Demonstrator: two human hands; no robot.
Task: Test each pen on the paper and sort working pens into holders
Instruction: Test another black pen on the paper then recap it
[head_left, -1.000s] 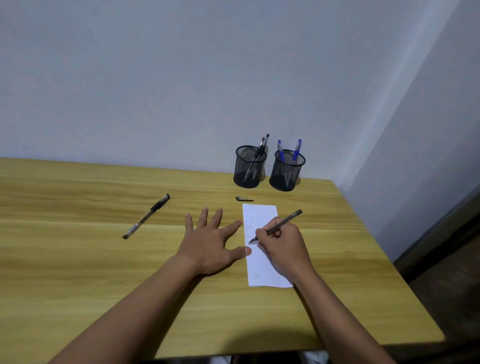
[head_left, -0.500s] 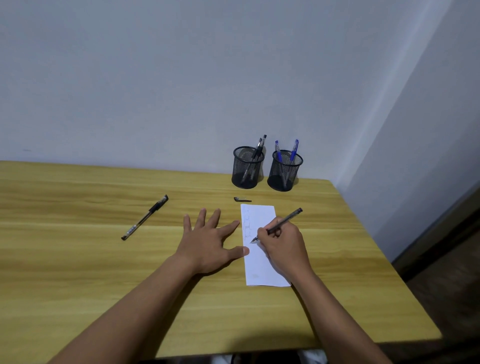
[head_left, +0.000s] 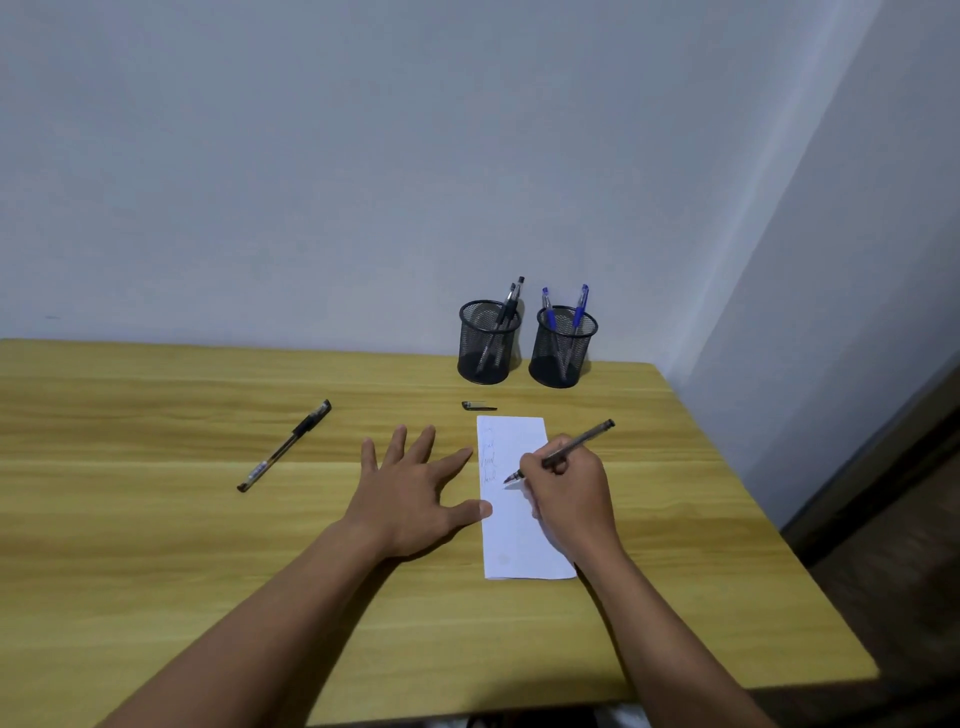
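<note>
The right hand (head_left: 569, 493) is closed in a writing grip on an uncapped pen (head_left: 563, 451), its tip down on the paper (head_left: 519, 519) just beside a column of faint scribbles near the sheet's left edge. The left hand (head_left: 410, 493) lies flat with fingers spread wide, holding nothing; its thumb tip touches the paper's left edge and pins it.

To test well, I judge the tip should be drawn across a blank patch with light, even pressure while the thumb keeps the strip from sliding, so that a fresh line is easy to tell from the marks already there.

At twelve o'clock from the paper, just past its top edge, lies a small dark pen cap (head_left: 478, 405). Farther at twelve stand two black mesh holders near the wall: the left holder (head_left: 485, 345) has dark pens, the right holder (head_left: 561, 351) blue-capped ones. At ten o'clock from the left hand, well apart, a capped black pen (head_left: 283, 447) lies diagonally, seemingly untested.

The table (head_left: 156, 545) is yellowish wood grain, pushed into a corner of plain pale walls; dark flooring shows at three o'clock.
</note>
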